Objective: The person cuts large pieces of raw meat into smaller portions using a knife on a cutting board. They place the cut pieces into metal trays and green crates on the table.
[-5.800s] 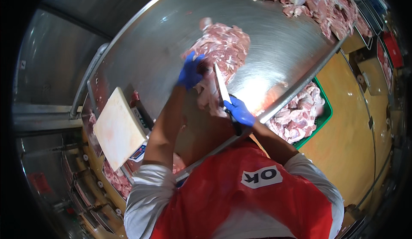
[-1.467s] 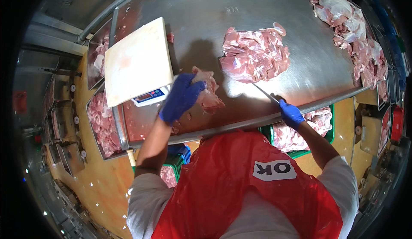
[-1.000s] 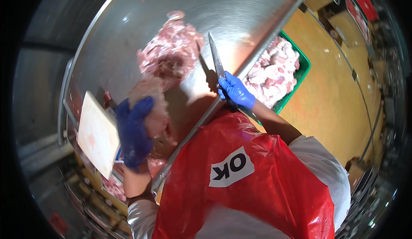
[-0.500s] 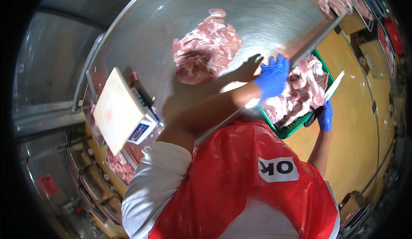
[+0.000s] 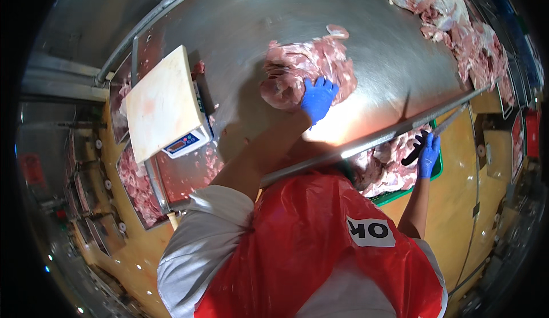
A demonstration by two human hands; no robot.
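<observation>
Head view: the knife [image 5: 443,125] runs with its long axis from 8 toward 2 o'clock, blade tip up-right, just past the steel table [image 5: 240,38] edge. Gripping its dark handle, fingers closed, is the right hand [image 5: 428,155], above the green crate [image 5: 436,169]. Reaching to 12 o'clock, the left hand [image 5: 318,98] lies spread on the meat pile [image 5: 306,69]. Bare steel lies between pile and scale [image 5: 166,104].
</observation>
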